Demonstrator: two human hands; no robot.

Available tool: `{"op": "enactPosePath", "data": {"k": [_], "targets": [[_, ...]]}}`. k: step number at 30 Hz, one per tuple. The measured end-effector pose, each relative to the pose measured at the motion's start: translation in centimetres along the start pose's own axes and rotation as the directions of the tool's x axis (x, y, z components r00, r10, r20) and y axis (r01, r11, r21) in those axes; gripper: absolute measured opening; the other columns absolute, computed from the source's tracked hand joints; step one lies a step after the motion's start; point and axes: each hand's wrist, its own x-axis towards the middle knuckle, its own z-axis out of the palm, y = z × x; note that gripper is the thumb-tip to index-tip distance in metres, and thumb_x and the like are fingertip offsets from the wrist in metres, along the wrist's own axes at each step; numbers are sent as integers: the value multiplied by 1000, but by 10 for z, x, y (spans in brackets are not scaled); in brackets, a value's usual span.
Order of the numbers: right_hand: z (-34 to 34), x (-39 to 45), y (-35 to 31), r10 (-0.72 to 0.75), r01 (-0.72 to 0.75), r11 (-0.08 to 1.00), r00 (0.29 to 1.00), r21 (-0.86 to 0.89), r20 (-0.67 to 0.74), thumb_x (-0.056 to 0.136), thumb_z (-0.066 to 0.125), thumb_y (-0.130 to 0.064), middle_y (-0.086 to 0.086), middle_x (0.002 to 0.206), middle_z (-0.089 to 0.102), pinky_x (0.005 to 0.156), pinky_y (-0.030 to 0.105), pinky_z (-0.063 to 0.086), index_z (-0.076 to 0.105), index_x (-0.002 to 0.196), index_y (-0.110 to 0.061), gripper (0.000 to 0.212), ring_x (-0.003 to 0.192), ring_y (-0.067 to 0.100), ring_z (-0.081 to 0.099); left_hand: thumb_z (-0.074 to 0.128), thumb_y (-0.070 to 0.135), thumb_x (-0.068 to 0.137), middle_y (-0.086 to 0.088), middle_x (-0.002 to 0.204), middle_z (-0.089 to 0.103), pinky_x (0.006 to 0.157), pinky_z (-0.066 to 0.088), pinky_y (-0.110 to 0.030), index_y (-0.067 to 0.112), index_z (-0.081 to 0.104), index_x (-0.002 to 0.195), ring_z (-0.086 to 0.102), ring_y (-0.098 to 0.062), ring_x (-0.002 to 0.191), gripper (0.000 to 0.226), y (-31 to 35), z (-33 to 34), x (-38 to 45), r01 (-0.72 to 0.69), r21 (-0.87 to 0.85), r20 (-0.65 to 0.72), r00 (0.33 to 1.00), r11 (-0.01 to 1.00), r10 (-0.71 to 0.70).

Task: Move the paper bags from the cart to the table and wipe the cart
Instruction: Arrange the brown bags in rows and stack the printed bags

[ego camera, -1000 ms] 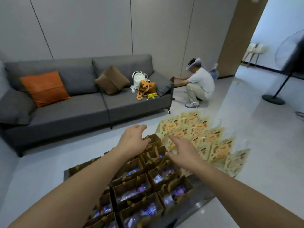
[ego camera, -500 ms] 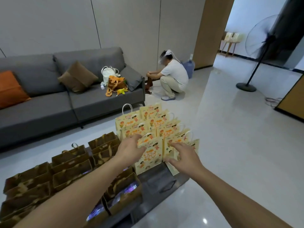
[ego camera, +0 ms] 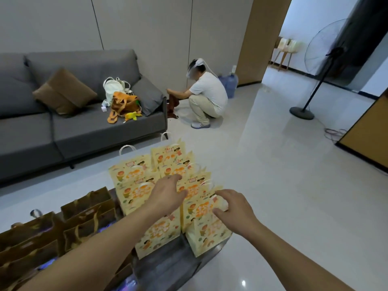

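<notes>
Both hands have swung from the brown bags (ego camera: 84,219) to the yellow bags (ego camera: 134,181), left hand (ego camera: 168,196) and right hand (ego camera: 233,208) open, nothing gripped yet.

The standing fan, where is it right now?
The standing fan is at the far right of the head view, on the pale floor by the doorway, well beyond the yellow paper bags.

printed bags (ego camera: 134,175) right of brown bags (ego camera: 88,208), seemingly on cart (ego camera: 168,267)
</notes>
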Motion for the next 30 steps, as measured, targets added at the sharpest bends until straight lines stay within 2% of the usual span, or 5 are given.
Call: {"op": "enactPosePath", "data": {"k": [7,11,16,20,30], "targets": [[-19,85,24,-21,18,999,998,42,58,94,62,-43,-6,152,42,114,33,30,45,148,-29,58,142,18,34,57,47,96,-1,146,46,76,57,-37,24,46,146,69,-17,90,56,18,5,79,40,-29,-8,999,999,-40],[-31,126,45,-58,51,996,993,70,103,93,65,-44,-8,152,43,114,32,31,46,148,-29,60,142,16,34,57,46,97,-1,152,45,106,42,-36,23,45,147,50,-22,131,57,26,17,111,85,28,-13,996,996,-85],[-50,179,82,-149,135,987,975,89,165,93,66,-40,-6,152,44,115,32,31,47,147,-28,59,141,17,36,57,45,98,1,151,44,99,46,-33,24,45,147,63,-10,101,55,52,33,144,190,5,-74,979,982,-189],[-66,211,111,-210,185,974,953,130,219,92,67,-39,-4,151,46,114,30,31,48,147,-25,60,140,16,39,56,45,98,1,152,45,111,37,-35,25,44,148,42,-21,138,55,77,49,160,266,62,-103,960,962,-259],[-53,255,145,-315,246,945,858,214,406,88,73,-28,-2,142,55,95,19,38,50,145,-23,61,129,14,51,61,35,97,0,152,43,103,39,-32,25,45,148,46,-20,132,54,83,88,150,483,73,-62,876,873,-479]]}}
